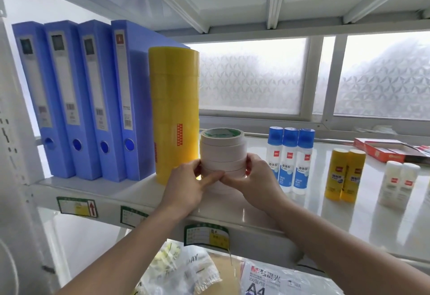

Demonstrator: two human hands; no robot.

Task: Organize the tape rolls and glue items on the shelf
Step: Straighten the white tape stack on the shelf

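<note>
Head view shows our left hand [186, 183] and right hand [252, 179] curled around a stack of white tape rolls [223, 155], one from each side, thumbs meeting at the front low on the stack. We hold the stack upright on the white shelf [325, 220], near its front edge. Its top roll has a green inner core. Just beside it on the left stands a tall yellow tape stack [173, 99], and further left four blue binders [76, 99] stand upright in a row. To the right we see three liquid glue bottles [290, 157] with blue caps, then two yellow glue sticks [344, 173], then two white glue sticks [399, 183]. An open red box [381, 151] lies at the far right. Below the shelf lie plastic bags [186, 269] and an A4 paper pack [277, 280].
</note>
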